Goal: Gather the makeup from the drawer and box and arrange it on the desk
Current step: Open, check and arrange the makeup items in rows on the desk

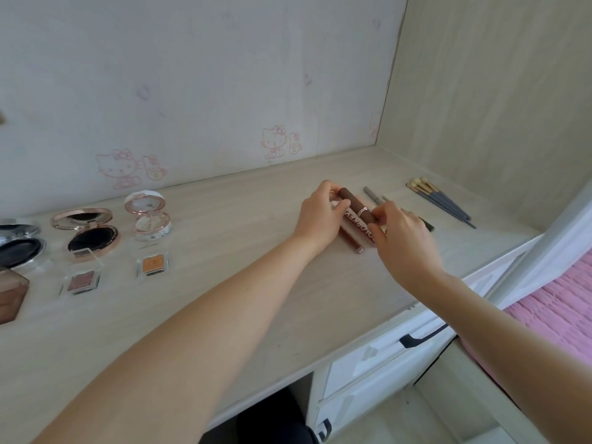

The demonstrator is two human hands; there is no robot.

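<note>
A brown lip-gloss tube (355,206) with a silver ring lies just above the pale desk (224,283), held at both ends. My left hand (320,216) pinches its far end and my right hand (403,238) pinches its near end. Beside and under it lie two more brown tubes (350,240), partly hidden by my hands. Grey pencils (373,195) lie just behind my right hand. Several brushes with grey handles (442,200) lie to the right. At the left stand open compacts (93,232) and small eyeshadow pans (153,263).
A white round compact (148,216) stands open by the wall. A brown case (9,293) sits at the left edge. White drawers with a dark handle (419,338) are below the desk's right front. A pink bed cover (560,309) lies at the right.
</note>
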